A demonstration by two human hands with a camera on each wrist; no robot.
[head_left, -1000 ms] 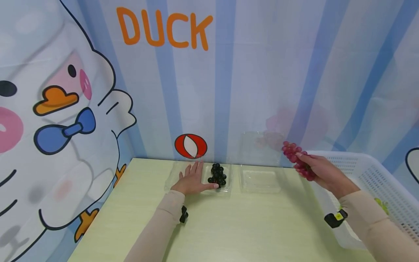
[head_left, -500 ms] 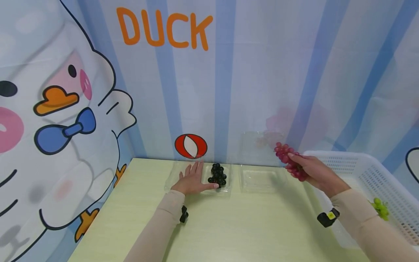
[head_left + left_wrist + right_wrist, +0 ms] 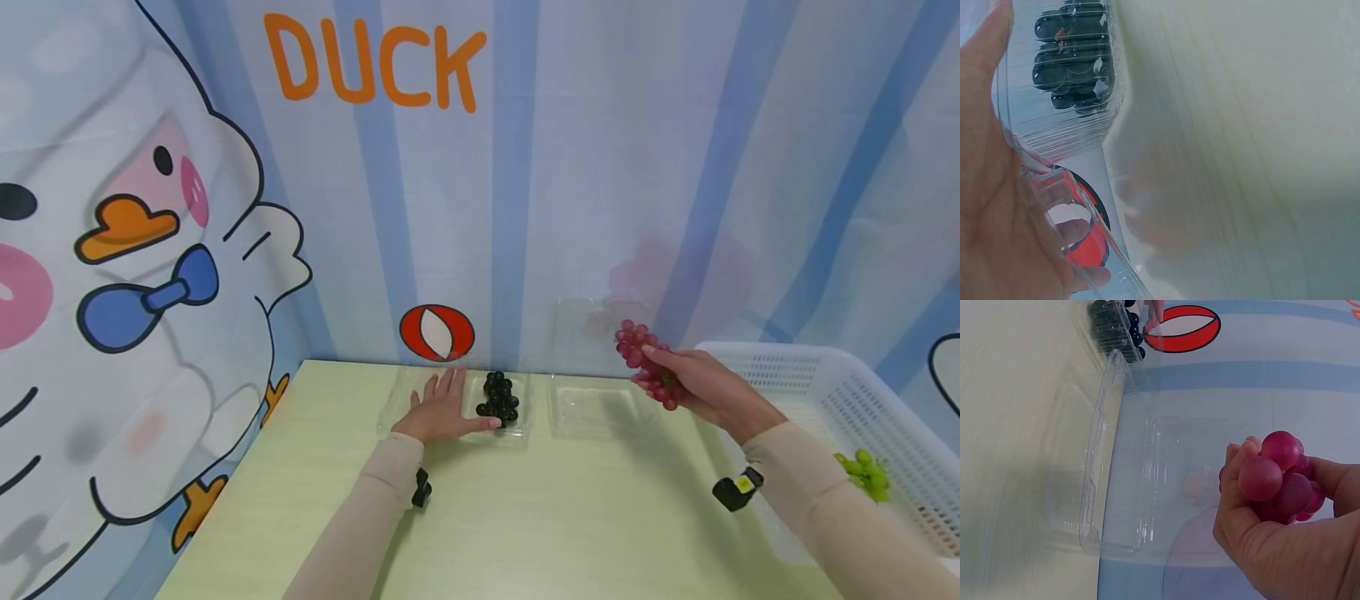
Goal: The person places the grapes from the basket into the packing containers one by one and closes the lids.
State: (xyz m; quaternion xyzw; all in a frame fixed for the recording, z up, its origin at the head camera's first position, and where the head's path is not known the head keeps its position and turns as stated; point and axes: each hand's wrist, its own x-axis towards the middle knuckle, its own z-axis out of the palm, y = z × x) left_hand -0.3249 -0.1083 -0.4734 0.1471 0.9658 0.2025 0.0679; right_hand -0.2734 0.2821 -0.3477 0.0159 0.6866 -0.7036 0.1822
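My right hand (image 3: 701, 385) grips a bunch of red grapes (image 3: 643, 358) in the air, left of the basket and a little above the right clear plastic box (image 3: 592, 410). That box stands with its lid (image 3: 576, 337) raised against the backdrop. In the right wrist view, the red grapes (image 3: 1277, 478) lie between the thumb and curled fingers. My left hand (image 3: 442, 414) lies spread on the left clear plastic box (image 3: 517, 432), its thumb by a bunch of black grapes (image 3: 497, 398). The left wrist view shows those black grapes (image 3: 1072, 56) inside the box, with the palm along its side.
A white basket (image 3: 817, 367) stands at the right table edge, with green grapes (image 3: 866, 473) inside. A striped backdrop (image 3: 570, 167) with a duck print rises behind the pale table (image 3: 525, 517). Dark wrist cameras sit on both sleeves.
My right hand has moved left with the red grapes, from over the basket's edge toward the right box. More of the green grapes shows now. The left hand has stayed in place.
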